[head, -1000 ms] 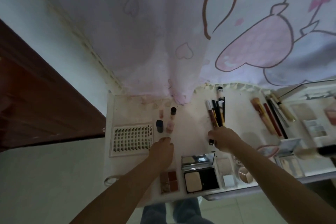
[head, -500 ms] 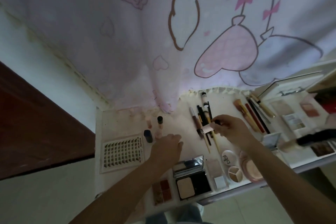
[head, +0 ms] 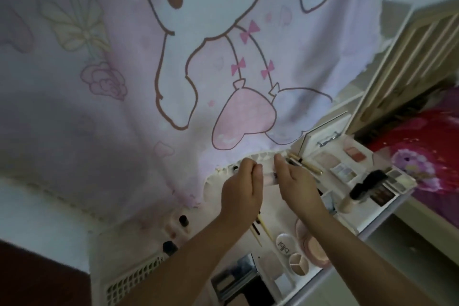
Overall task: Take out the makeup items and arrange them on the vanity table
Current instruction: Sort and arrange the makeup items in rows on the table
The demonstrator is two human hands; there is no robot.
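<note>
Makeup items lie spread on the white counter below and around both raised hands: an open black compact nearest, round powder puffs under the right forearm, brushes beneath the left wrist. Left hand and right hand each pinch one end of a small pale tube between them. Beyond the right hand, an open palette case; behind, a cartoon curtain.

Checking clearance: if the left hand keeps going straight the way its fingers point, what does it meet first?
Probably the cartoon curtain hanging behind the table. The left hand points up and away from the person, above the table's frilled back edge; depth is unclear.
</note>
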